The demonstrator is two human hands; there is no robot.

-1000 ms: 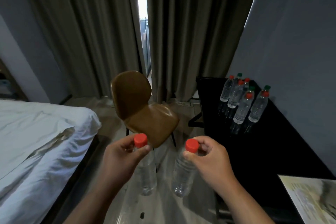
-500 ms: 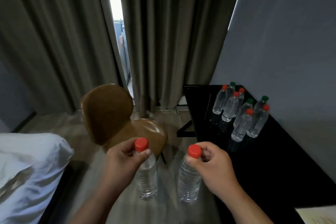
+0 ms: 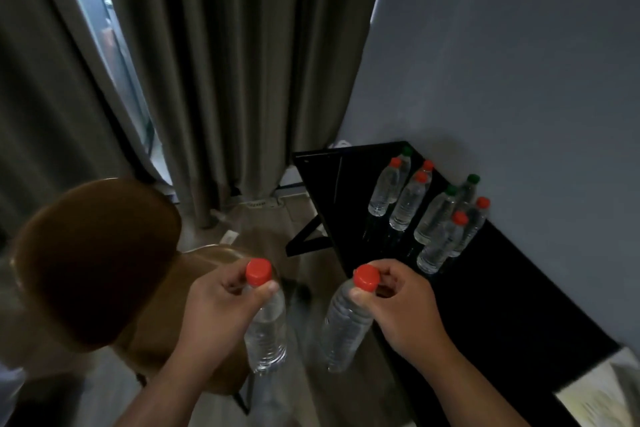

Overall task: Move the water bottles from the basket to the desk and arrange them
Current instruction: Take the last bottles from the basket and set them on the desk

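My left hand (image 3: 216, 308) grips a clear water bottle with a red cap (image 3: 266, 329) by its neck, hanging upright over the chair seat. A second red-capped bottle (image 3: 344, 326) hangs from my right hand (image 3: 398, 308), held the same way, just left of the black desk's (image 3: 502, 305) front edge. Several bottles with red or green caps (image 3: 429, 215) stand grouped on the far part of the desk near the wall. The basket is out of view.
A brown leather chair (image 3: 93, 263) stands at the left, below my left hand. Grey curtains (image 3: 225, 80) hang behind it. A printed sheet (image 3: 602, 395) lies on the desk's near right corner. The grey wall (image 3: 519, 62) runs along the desk's right side.
The view has turned right and come closer to the desk; the bed has left the frame. Both hands still hold their bottles by the neck, now nearer the desk's edge.
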